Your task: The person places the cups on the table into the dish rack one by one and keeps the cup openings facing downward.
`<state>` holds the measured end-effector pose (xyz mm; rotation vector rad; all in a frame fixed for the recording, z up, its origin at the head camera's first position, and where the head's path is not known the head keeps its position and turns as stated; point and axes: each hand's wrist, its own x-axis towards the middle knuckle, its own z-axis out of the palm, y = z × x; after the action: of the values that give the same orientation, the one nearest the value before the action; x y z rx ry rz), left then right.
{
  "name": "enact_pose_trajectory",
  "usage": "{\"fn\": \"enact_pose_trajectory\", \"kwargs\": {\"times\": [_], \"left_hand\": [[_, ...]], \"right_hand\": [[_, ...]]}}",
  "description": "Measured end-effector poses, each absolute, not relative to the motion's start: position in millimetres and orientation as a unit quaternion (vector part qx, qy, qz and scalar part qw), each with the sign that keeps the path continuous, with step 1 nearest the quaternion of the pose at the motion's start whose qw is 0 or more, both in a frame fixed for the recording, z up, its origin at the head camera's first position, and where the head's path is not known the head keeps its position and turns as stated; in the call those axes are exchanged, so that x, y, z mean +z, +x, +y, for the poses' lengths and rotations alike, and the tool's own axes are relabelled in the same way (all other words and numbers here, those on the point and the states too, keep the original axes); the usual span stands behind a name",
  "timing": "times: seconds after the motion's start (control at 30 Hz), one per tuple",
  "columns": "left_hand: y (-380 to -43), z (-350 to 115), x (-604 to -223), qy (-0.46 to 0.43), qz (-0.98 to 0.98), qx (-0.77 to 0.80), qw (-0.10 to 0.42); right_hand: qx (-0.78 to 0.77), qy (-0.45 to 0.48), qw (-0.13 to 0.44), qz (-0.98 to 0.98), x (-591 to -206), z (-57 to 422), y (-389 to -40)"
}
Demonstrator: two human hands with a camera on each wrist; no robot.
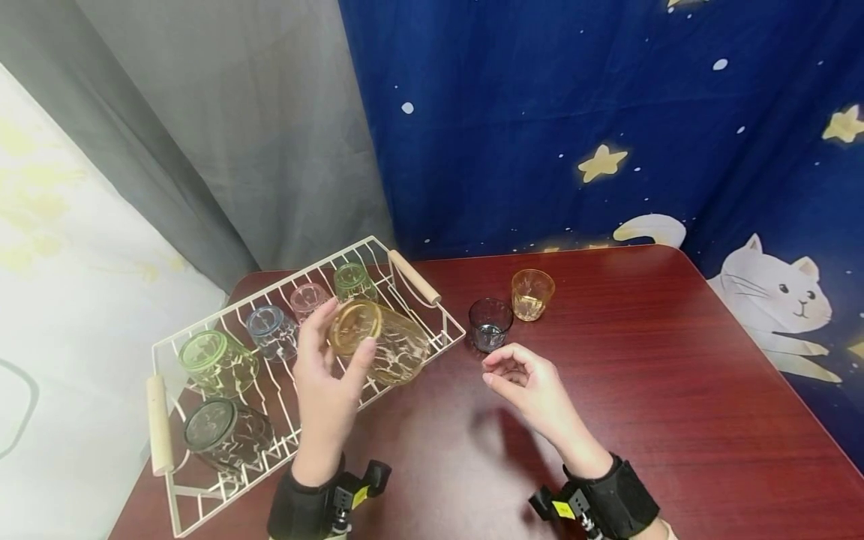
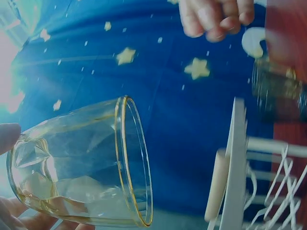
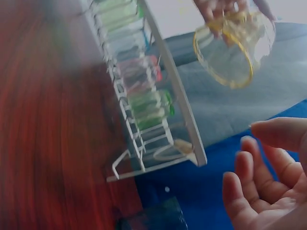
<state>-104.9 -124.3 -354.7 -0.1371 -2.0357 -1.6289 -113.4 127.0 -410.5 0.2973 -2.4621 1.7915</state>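
My left hand (image 1: 327, 394) grips a large amber-tinted drinking glass (image 1: 400, 346) round its base, above the right part of a white wire rack (image 1: 378, 244). The glass is tilted, its mouth pointing right; in the left wrist view its gold-coloured rim (image 2: 125, 163) faces away from the fingers. My right hand (image 1: 536, 394) hovers over the table with loosely bent fingers and holds nothing. Just beyond its fingertips stands a small dark glass (image 1: 490, 326), and a small amber glass (image 1: 533, 295) stands behind that one.
Several upside-down glasses sit in the rack, among them green (image 1: 219, 364), blue (image 1: 272, 334), pink (image 1: 309, 300) and dark grey (image 1: 229, 435). Wooden handles (image 1: 415, 277) rise at the rack's ends. A blue curtain (image 1: 506, 150) hangs behind the reddish-brown table (image 1: 675, 375).
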Motion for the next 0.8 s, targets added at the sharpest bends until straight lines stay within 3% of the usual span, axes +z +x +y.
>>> {"fn": "enact_pose_trajectory", "kwargs": {"times": [0.37,0.53,0.8], "left_hand": [[-96.6,-161.9,-361.1,0.051,-0.766,-0.573,0.288],[-93.3,-168.0,-369.6,0.060,-0.773,-0.557,0.298],[-87.1,-181.8,-379.4,0.076,-0.789,-0.537,0.289]], "right_hand": [[0.441,0.132,0.083,-0.884,-415.8,136.3,-149.3],[0.387,0.122,0.113,-0.907,-419.4,137.4,-171.2],[0.336,0.131,0.109,-0.926,-423.4,137.7,-190.2]]}}
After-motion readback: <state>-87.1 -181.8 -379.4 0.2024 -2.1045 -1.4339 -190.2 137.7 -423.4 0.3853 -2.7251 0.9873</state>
